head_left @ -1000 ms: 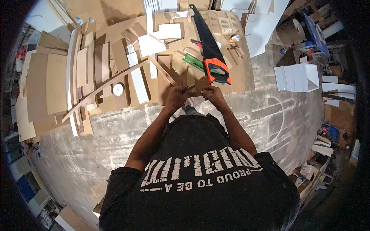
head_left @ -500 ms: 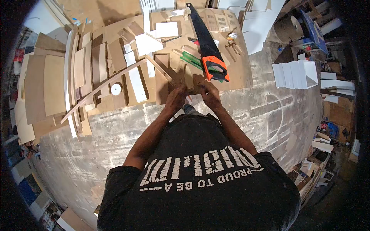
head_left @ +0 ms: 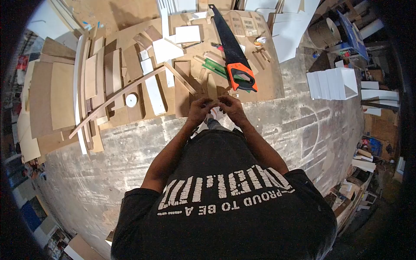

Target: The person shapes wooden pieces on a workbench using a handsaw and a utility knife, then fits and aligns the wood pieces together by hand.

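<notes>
My left hand [head_left: 200, 110] and my right hand [head_left: 232, 108] meet fingertip to fingertip at the board's near edge, in front of my black shirt. Both have bent, pinched fingers, and whatever is between them is too small to make out. Just beyond them lie thin wood strips [head_left: 211, 84] and a flat brown wood piece [head_left: 182, 86]. A handsaw with an orange and black handle [head_left: 242, 78] rests to the right of the strips, its dark blade pointing away. Green pieces [head_left: 214, 67] lie partly beneath the saw.
Many wood and white panels [head_left: 65, 95] lie at the left, crossed by a long thin strip [head_left: 117, 97]. A white roll [head_left: 131, 100] sits nearby. White boxes [head_left: 331, 83] stand on the scuffed floor [head_left: 286, 134] at the right.
My hands have come closer together, and their fingertips now meet. A small light piece now shows on the board just beyond my right hand.
</notes>
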### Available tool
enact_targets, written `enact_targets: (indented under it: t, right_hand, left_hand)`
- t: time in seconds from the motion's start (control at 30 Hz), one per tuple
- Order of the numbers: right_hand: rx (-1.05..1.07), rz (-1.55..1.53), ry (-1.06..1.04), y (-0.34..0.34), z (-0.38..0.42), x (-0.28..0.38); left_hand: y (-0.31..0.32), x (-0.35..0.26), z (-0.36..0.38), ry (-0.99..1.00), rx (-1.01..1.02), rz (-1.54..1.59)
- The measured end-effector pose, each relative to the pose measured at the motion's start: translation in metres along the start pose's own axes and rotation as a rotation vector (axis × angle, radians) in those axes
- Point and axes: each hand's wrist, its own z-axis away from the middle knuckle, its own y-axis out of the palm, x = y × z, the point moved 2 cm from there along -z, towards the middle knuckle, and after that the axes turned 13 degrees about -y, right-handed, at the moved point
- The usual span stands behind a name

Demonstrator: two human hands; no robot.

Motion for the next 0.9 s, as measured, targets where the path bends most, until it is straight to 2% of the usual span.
enact_targets:
  t: [0.07,0.27,0.37,0.47,0.57,0.67,0.77,0.9]
  right_hand:
    - [0.03,-0.033,0.014,-0.002,0.001,0.006]
    - [-0.155,-0.293,0.028,0.007,0.001,0.02]
    - [-0.254,-0.301,-0.106,0.011,0.0,0.024]
    - [-0.276,-0.349,-0.155,0.013,0.0,0.062]
    - [-0.315,-0.302,-0.236,0.011,0.003,0.075]
    - [-0.328,-0.392,-0.275,0.014,0.004,0.083]
    - [-0.355,-0.477,-0.287,0.018,0.006,0.088]
    - [-0.37,-0.474,-0.232,0.02,0.011,0.096]
  left_hand:
    - [-0.007,-0.014,0.008,-0.112,0.064,0.118]
    - [-0.014,-0.042,0.022,-0.087,-0.006,0.211]
    - [-0.015,-0.056,0.028,0.008,0.037,0.322]
    - [-0.016,-0.073,0.033,0.07,0.05,0.332]
    - [-0.015,-0.102,0.048,0.081,0.064,0.451]
    - [-0.012,-0.118,0.051,0.315,0.05,0.383]
    - [-0.01,-0.124,0.055,0.261,0.149,0.453]
    - [-0.011,-0.128,0.059,0.245,0.124,0.354]
